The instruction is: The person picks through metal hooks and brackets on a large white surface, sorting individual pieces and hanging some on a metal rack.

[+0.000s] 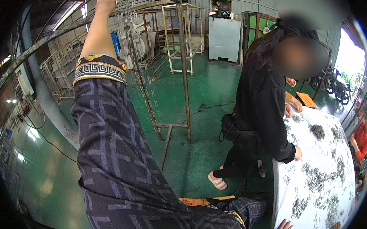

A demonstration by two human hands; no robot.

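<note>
My left arm, in a dark patterned sleeve with a gold-trimmed cuff (pixel 100 71), is stretched upward. At its end my left hand (pixel 105 4) is closed at the top edge of the view; what its fingers hold, if anything, is hidden. Just right of it hang upright strands with small hooks (pixel 132 39), within a rusty metal frame (pixel 184 69). My right hand does not show clearly. At the lower edge, part of a hand (pixel 284 226) rests by the white table (pixel 279 192); I cannot tell whose it is.
A person in black (pixel 258 90) bends over the table at the right, where many small dark pieces (pixel 315 180) lie scattered. A person in red (pixel 363 141) is at the far right. Behind stand a yellow-and-white rack (pixel 179 37) and a grey cabinet (pixel 224 39). A cable (pixel 216 106) crosses the green floor.
</note>
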